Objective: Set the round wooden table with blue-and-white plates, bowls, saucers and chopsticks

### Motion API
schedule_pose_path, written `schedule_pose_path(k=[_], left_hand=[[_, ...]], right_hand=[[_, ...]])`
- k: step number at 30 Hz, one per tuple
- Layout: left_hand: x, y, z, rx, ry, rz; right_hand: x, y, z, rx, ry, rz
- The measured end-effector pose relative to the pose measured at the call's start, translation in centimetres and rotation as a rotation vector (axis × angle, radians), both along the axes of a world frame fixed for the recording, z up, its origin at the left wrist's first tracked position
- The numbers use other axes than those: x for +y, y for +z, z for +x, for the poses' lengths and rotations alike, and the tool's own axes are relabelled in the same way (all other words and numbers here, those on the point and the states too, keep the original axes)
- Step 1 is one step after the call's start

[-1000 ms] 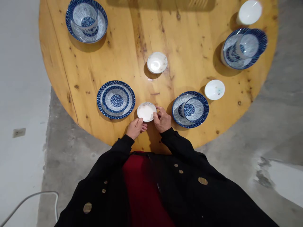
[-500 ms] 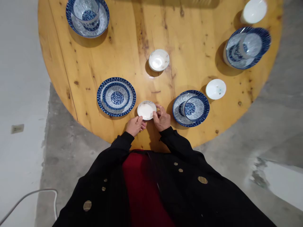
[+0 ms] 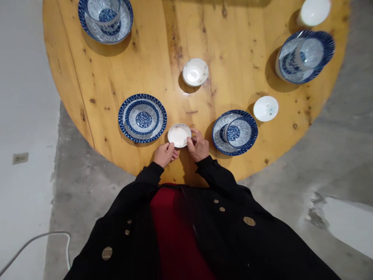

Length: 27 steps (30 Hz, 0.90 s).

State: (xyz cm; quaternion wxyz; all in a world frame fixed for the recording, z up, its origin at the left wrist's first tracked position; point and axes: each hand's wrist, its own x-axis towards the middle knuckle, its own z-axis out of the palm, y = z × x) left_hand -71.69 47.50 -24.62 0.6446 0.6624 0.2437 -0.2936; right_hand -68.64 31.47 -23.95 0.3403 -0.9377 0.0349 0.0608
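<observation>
Fingers of the left hand [image 3: 164, 154] and right hand [image 3: 199, 146] pinch the rim of a small white saucer [image 3: 179, 135] at its 7 and 4 o'clock, near the wooden table [image 3: 163, 46] edge; a blue patterned plate [image 3: 142, 118] sits at its 10 o'clock, a blue plate with cup [image 3: 234, 132] at 3

We lose the top of the far blue bowl [image 3: 105, 19] and the white cup [image 3: 314, 11] past the upper edge; our fingers [image 3: 190, 144] hide the small white dish's [image 3: 178, 135] near rim.
</observation>
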Motion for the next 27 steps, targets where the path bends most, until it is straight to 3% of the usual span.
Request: schedule_pose_path(k=[20,24,27], left_hand=[[0.3,0.2,-0.1,-0.014,-0.010,0.023],[0.8,0.7,-0.2,-0.014,0.006,0.020],[1.2,1.0,-0.4,-0.012,0.020,-0.003]], right_hand=[[-0.1,0.4,-0.2,-0.025,-0.014,-0.004],[-0.6,1.3,2.1,-0.049,-0.094,0.032],[-0.7,1.4,6.0,-0.092,-0.168,0.081]])
